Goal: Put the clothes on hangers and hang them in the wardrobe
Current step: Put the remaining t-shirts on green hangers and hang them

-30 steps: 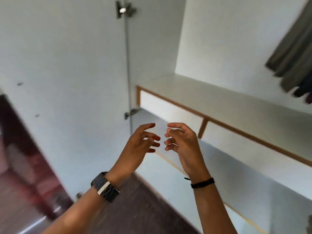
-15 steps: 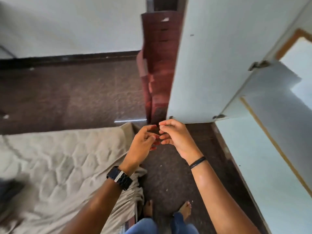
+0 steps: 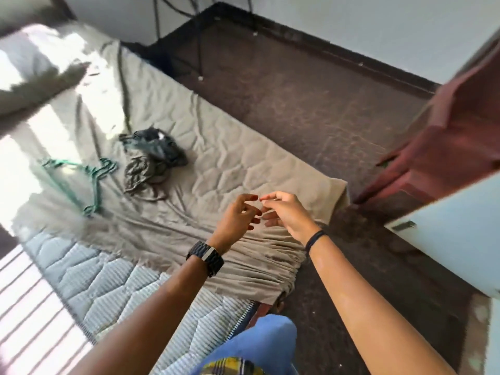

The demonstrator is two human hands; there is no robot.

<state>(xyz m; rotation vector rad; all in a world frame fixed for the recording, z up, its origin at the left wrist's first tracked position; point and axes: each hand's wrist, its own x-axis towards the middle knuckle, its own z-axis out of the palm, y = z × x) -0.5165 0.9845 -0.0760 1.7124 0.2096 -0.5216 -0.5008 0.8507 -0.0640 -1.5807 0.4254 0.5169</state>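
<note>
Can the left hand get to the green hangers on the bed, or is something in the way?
Probably yes. The left hand holds nothing, and only bare sheet lies between it and the green hangers. The crumpled dark clothes sit beside that path. It would likely need a lean forward.

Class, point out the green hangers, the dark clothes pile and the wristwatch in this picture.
Hangers (image 3: 93,177), head view: on the bent green frame.
Clothes (image 3: 153,155), head view: middle of the crumpled pile.
Watch (image 3: 205,257), head view: on the black strap.
</note>
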